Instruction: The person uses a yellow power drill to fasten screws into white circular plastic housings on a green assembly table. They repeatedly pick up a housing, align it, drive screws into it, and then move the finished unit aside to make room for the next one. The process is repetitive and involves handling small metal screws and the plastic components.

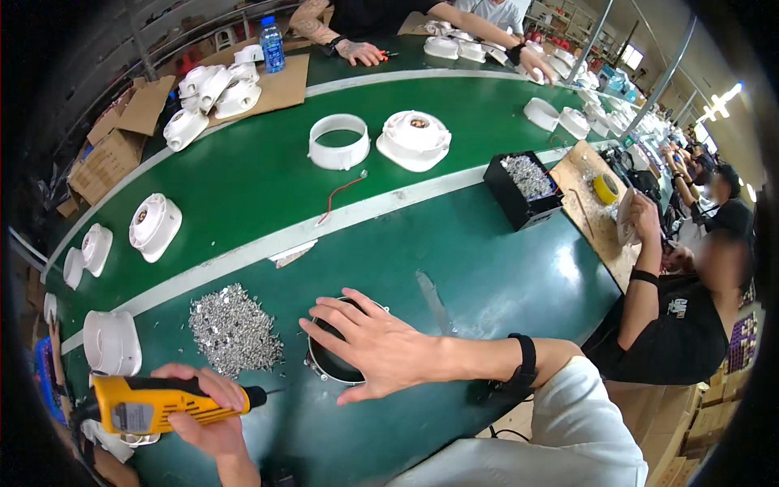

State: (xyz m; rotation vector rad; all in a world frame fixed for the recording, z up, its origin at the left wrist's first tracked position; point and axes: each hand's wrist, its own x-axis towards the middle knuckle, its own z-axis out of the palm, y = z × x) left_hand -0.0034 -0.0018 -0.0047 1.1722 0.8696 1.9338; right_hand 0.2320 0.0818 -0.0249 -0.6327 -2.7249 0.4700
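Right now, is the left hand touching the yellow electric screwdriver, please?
Touching: the head view shows the left hand closed around the yellow electric screwdriver.

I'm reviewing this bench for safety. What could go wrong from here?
The bit of the yellow-and-black power screwdriver in the left grip points toward the right grip, so a slip might jab it. The heap of small silvery screws lies loose beside the tool, so a bump could scatter some. The red wire lies loose at the green belt's pale edge and might get snagged.
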